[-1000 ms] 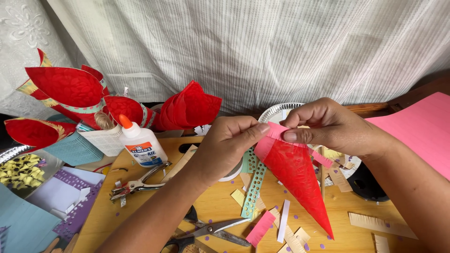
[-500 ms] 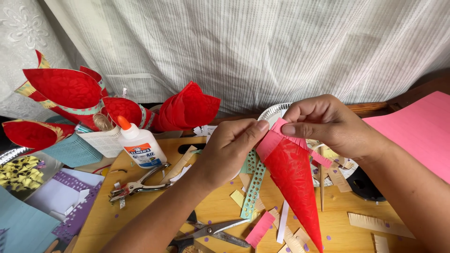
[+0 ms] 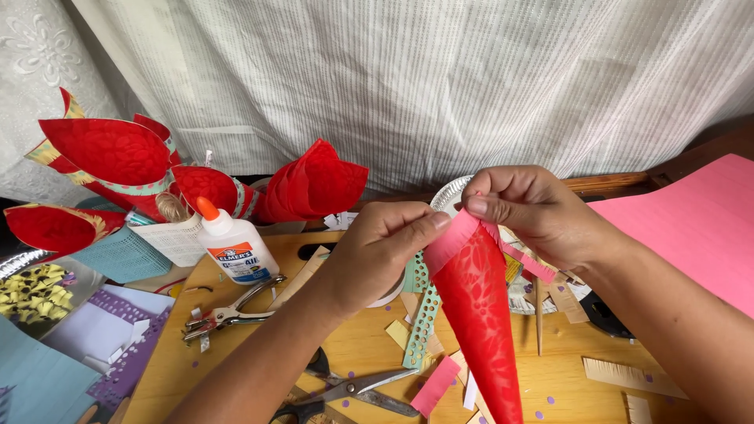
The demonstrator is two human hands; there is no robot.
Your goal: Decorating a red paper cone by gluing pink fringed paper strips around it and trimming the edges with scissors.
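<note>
A red paper cone (image 3: 479,314) with an embossed leaf pattern hangs point-down over the wooden board (image 3: 361,345). A pink fringed paper strip (image 3: 449,239) runs round its open rim. My left hand (image 3: 377,251) pinches the strip against the rim on the left side. My right hand (image 3: 534,212) grips the rim and strip from the right, fingers curled over the top. A loose end of the pink strip (image 3: 528,263) trails under my right hand.
A white glue bottle with orange cap (image 3: 232,243), a metal hole punch (image 3: 232,310) and scissors (image 3: 353,389) lie on the board among paper scraps. Finished red cones (image 3: 212,177) stand at back left. A pink sheet (image 3: 691,228) lies right; a paper plate (image 3: 452,192) sits behind my hands.
Both hands have lifted the cone slightly and worked along the rim, pressing the pink strip on. The cone's tip has swung a little left and lower in view.
</note>
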